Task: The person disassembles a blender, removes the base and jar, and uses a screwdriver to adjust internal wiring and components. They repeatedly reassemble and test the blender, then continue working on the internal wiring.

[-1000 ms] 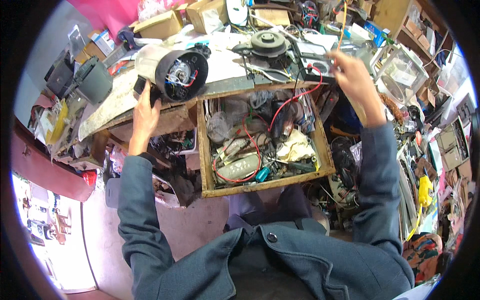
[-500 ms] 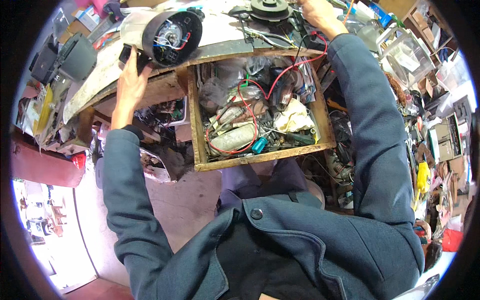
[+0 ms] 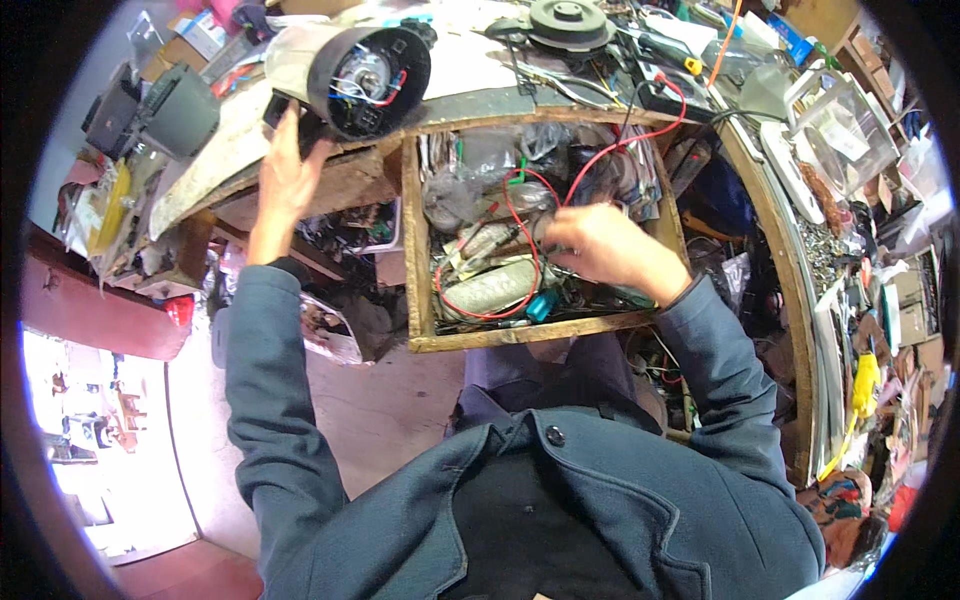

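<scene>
My left hand grips the black side part of an appliance, whose pale body lies sideways on the bench edge, its black open end showing a motor and coloured wires. My right hand is down in the open wooden drawer among bags, tools and loose parts, beside a looping red wire. Its fingers are curled, and what they hold, if anything, is hidden. A teal object lies near the drawer's front.
The cluttered workbench carries a round dark disc part, cables and grey plastic bins. At right are a clear plastic container, heaped parts and a yellow tool. A bright doorway shows at lower left.
My right hand has come down from the back of the bench into the drawer. My left hand keeps its grip on the appliance, which stays at the bench edge. The view has shifted.
</scene>
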Demonstrator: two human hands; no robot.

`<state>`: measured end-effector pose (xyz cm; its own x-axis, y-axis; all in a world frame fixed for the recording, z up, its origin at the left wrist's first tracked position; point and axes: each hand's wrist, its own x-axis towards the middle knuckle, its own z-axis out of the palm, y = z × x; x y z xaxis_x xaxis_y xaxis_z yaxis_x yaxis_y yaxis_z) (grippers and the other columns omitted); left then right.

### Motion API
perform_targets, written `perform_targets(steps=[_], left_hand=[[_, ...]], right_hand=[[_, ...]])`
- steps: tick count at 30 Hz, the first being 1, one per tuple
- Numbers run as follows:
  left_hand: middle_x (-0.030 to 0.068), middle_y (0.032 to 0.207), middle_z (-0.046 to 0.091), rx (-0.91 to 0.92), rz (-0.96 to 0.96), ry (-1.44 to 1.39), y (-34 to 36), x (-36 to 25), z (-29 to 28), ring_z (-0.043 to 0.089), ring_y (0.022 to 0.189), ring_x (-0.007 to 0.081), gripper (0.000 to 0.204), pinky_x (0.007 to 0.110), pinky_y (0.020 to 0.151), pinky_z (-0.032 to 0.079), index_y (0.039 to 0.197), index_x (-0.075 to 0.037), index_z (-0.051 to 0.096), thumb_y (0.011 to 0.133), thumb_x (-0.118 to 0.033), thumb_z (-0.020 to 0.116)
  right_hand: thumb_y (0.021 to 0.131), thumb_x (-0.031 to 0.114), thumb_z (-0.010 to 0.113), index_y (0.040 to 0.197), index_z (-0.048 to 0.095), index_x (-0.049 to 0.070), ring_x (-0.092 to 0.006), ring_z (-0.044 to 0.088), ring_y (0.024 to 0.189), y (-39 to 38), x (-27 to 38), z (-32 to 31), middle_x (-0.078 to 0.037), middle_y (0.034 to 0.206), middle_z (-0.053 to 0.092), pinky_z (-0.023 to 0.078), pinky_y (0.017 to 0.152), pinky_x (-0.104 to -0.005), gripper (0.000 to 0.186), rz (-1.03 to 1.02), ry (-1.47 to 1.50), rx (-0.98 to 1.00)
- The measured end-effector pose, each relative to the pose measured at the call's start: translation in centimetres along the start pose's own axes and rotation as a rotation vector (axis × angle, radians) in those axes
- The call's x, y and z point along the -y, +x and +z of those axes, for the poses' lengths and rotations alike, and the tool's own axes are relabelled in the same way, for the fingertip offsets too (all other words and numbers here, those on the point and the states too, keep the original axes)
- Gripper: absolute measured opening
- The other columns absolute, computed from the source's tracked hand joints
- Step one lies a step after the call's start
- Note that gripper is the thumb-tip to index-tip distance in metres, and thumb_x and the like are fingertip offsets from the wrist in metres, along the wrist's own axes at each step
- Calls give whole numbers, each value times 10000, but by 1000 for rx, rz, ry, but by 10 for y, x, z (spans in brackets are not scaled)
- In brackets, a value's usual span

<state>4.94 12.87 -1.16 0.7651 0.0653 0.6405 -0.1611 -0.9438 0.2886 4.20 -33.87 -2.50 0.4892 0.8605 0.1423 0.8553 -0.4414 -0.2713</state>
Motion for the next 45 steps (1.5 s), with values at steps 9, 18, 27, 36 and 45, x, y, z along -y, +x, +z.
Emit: perform_targets(steps=[9, 18, 27, 36, 45], left_hand=[[237, 1369, 663, -198, -35, -133, -98, -118, 2, 651, 1262, 382, 438, 436, 1100, 494, 1383, 27, 602, 966, -78, 684], [154, 966, 775, 180, -13, -430, -162, -175, 29, 751, 908, 319, 197, 483, 1000, 557, 1071, -25, 762, 880, -35, 719], [106, 1056, 771, 409, 191, -216, -155, -178, 27, 722, 983, 280, 272, 455, 1000, 506, 1091, -73, 757, 857, -209, 785], [80, 1159, 679, 573, 243, -93, -144, -186, 27, 623, 1064, 297, 564, 422, 895, 450, 1151, -105, 741, 721, -448, 866], [108, 957, 642, 707, 181, -91, -137, -196, 33, 668, 892, 355, 350, 466, 735, 527, 987, -80, 676, 757, -282, 846]], right_hand=[[716, 212, 875, 1118, 688, 95, -408, 715, 945, 0, 8, 29, -165, 965, 721, 561, 782, -526, 459, -33, 212, 264], [734, 172, 856, 1098, 662, 109, -397, 696, 954, -4, 11, 38, -147, 1026, 653, 545, 738, -500, 417, -141, 150, 221], [694, 218, 840, 993, 675, 39, -390, 712, 852, -2, 12, 35, -162, 905, 677, 552, 705, -497, 386, -168, 62, 186], [768, 163, 736, 907, 656, 26, -413, 710, 839, 1, -1, 41, -170, 852, 701, 566, 721, -519, 211, -84, 189, 20], [847, 179, 769, 923, 689, 11, -406, 684, 802, -8, -33, 39, -189, 835, 697, 530, 698, -468, 201, 134, 210, -26]])
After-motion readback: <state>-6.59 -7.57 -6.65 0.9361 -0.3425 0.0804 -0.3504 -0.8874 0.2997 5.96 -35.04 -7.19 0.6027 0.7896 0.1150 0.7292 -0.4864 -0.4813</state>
